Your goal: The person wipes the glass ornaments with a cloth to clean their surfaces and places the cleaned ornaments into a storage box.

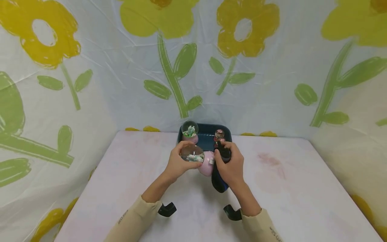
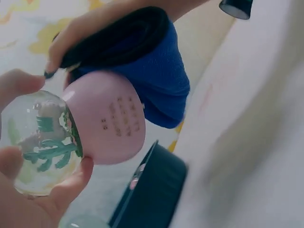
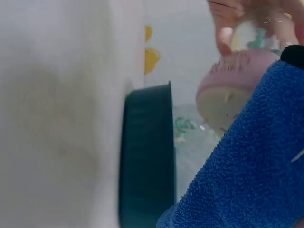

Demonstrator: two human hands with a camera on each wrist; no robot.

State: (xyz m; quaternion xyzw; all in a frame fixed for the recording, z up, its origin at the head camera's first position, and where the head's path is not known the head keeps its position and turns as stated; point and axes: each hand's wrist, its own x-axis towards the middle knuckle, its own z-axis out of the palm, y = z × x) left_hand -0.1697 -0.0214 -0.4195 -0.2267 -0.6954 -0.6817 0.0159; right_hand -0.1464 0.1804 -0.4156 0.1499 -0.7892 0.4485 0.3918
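Observation:
My left hand (image 1: 176,164) grips a snow globe by its clear dome (image 2: 45,142), thumb and fingers spread around the glass. Inside the dome are a green cactus and a white figure. The globe is tipped on its side, its pink base (image 2: 107,118) pointing toward my right hand (image 1: 235,164). Small printed characters cover part of that base. The right hand holds a folded blue terry cloth (image 3: 251,156) with black edging, close against the pink base. In the head view, part of the cloth is hidden behind the right fingers.
A dark teal tray (image 3: 147,156) stands at the back of the table (image 1: 136,174), against the flowered backdrop. At its left is another snow globe (image 1: 189,130) with a pink base; small glass-ball ornaments (image 1: 219,133) are at its right.

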